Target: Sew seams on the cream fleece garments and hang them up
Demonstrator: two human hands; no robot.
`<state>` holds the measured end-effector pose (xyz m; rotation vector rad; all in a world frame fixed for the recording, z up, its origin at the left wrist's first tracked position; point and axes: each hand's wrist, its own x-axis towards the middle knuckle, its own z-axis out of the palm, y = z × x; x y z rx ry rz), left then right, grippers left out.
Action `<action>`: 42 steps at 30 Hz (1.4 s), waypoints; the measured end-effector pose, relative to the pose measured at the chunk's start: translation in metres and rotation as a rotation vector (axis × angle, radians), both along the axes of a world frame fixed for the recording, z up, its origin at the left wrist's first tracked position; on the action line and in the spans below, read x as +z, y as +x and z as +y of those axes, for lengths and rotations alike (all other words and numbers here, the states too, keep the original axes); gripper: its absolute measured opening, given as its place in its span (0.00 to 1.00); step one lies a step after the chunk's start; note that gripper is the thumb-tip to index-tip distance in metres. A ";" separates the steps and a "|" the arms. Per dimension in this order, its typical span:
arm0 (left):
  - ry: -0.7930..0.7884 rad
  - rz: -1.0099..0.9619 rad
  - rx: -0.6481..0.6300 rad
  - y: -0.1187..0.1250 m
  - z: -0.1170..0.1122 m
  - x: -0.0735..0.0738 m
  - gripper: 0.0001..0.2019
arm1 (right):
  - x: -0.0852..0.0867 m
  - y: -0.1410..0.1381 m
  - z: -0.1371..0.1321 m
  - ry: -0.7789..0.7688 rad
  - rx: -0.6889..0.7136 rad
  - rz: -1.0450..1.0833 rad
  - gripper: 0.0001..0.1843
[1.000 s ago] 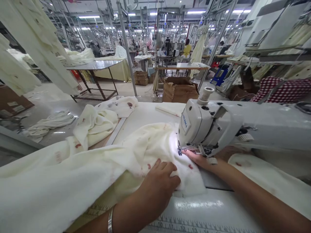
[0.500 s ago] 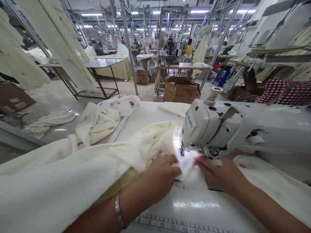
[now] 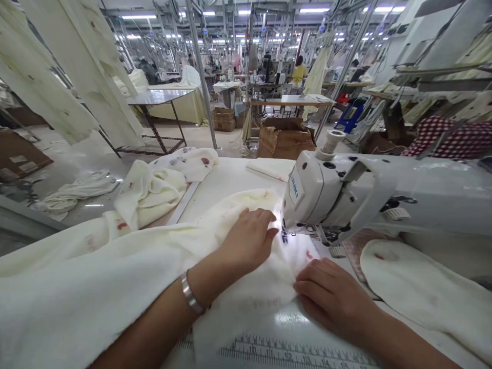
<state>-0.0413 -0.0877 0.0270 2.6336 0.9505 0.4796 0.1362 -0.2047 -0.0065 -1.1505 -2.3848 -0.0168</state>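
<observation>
A long piece of cream fleece fabric (image 3: 154, 271) with small reddish prints spreads from the lower left across the sewing table, its bunched part passing under the head of a white sewing machine (image 3: 330, 189). On the fabric, just left of the lit presser foot (image 3: 285, 236), lies my left hand (image 3: 248, 238), fingers bent and a gap between thumb and forefinger. My right hand (image 3: 330, 289) is in front of the needle area, fingers closed on the fabric's right edge. The needle tip cannot be made out.
A printed ruler (image 3: 288, 351) runs along the table's front edge. Another cream piece (image 3: 418, 277) lies right of the machine, and crumpled fabric (image 3: 154, 189) sits at the back left. Beyond stand a cardboard box (image 3: 284, 139) and a metal-legged table (image 3: 161, 96). Someone's checked garment (image 3: 453, 136) shows at right.
My left hand has moved up and left over the fabric. My right hand has drawn back toward me from beside the presser foot. More fabric now lies over the front of the table.
</observation>
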 end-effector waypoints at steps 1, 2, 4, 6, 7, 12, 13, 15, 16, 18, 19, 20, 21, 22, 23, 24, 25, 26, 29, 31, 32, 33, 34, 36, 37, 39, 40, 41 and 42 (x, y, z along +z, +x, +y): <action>0.025 0.040 0.003 0.005 0.009 -0.005 0.10 | 0.000 0.000 0.001 -0.009 0.001 0.005 0.07; 0.050 0.072 -0.009 0.009 0.017 -0.011 0.11 | -0.001 0.001 0.003 -0.016 -0.002 0.008 0.07; 0.087 0.094 -0.046 0.017 0.034 -0.025 0.12 | -0.003 0.003 0.010 -0.035 -0.007 0.010 0.07; 0.108 0.093 -0.089 0.022 0.049 -0.037 0.13 | -0.006 0.007 0.017 -0.037 -0.021 0.015 0.07; 0.117 0.096 -0.112 0.023 0.056 -0.040 0.13 | -0.007 0.009 0.021 -0.029 -0.028 0.017 0.07; 0.142 0.091 -0.173 0.023 0.075 -0.038 0.15 | -0.013 0.012 0.028 -0.004 -0.031 0.023 0.08; 0.146 0.081 -0.169 0.022 0.074 -0.035 0.15 | -0.013 0.012 0.027 0.000 -0.031 0.023 0.08; 0.152 0.052 -0.143 0.019 0.063 -0.028 0.13 | -0.013 0.010 0.025 0.008 -0.041 0.024 0.09; 0.155 0.038 -0.123 0.017 0.053 -0.025 0.12 | -0.013 0.009 0.024 0.010 -0.049 0.025 0.09; 0.137 -0.038 -0.070 0.013 0.026 -0.020 0.10 | -0.014 0.007 0.023 0.011 -0.068 0.034 0.09; 0.106 -0.093 -0.054 0.011 0.011 -0.019 0.10 | -0.014 0.007 0.024 0.010 -0.079 0.042 0.08; 0.066 -0.147 -0.053 0.009 -0.004 -0.018 0.10 | -0.015 0.007 0.024 0.009 -0.086 0.052 0.08; 0.026 -0.184 -0.064 0.008 -0.018 -0.019 0.11 | -0.016 0.007 0.025 0.006 -0.089 0.062 0.08; -0.006 -0.200 -0.083 0.007 -0.029 -0.020 0.11 | -0.016 0.007 0.026 0.005 -0.090 0.072 0.08; -0.026 -0.190 -0.103 0.008 -0.037 -0.022 0.11 | -0.016 0.008 0.026 0.005 -0.090 0.082 0.09; -0.030 -0.158 -0.122 0.008 -0.043 -0.025 0.12 | -0.016 0.008 0.026 0.008 -0.091 0.090 0.09; -0.024 -0.127 -0.131 0.009 -0.045 -0.027 0.14 | -0.015 0.009 0.026 0.013 -0.091 0.096 0.09; -0.016 -0.105 -0.139 0.010 -0.046 -0.030 0.15 | -0.014 0.009 0.025 0.021 -0.093 0.100 0.09; -0.009 -0.096 -0.140 0.011 -0.042 -0.036 0.16 | -0.011 0.010 0.022 0.052 -0.091 0.101 0.08; -0.010 -0.105 -0.117 0.009 -0.040 -0.038 0.15 | -0.009 0.009 0.021 0.070 -0.084 0.096 0.07; -0.008 -0.104 -0.107 0.008 -0.040 -0.038 0.14 | -0.008 0.009 0.021 0.075 -0.082 0.092 0.07; -0.003 -0.091 -0.104 0.007 -0.040 -0.038 0.13 | -0.008 0.009 0.020 0.078 -0.080 0.087 0.07; 0.006 -0.069 -0.108 0.006 -0.041 -0.038 0.12 | -0.008 0.009 0.020 0.080 -0.077 0.082 0.08; 0.025 -0.001 -0.119 0.004 -0.042 -0.037 0.10 | -0.008 0.009 0.021 0.082 -0.070 0.073 0.08; 0.034 0.035 -0.121 0.003 -0.043 -0.035 0.10 | -0.008 0.008 0.021 0.084 -0.064 0.071 0.08; 0.048 0.092 -0.111 0.001 -0.044 -0.033 0.09 | -0.007 0.008 0.021 0.090 -0.055 0.071 0.08; 0.054 0.112 -0.103 0.001 -0.045 -0.032 0.09 | -0.007 0.008 0.021 0.095 -0.050 0.072 0.08; 0.058 0.125 -0.095 0.000 -0.046 -0.031 0.09 | -0.007 0.008 0.021 0.100 -0.048 0.075 0.08; 0.061 0.136 -0.085 0.000 -0.047 -0.030 0.09 | -0.007 0.008 0.021 0.106 -0.049 0.078 0.08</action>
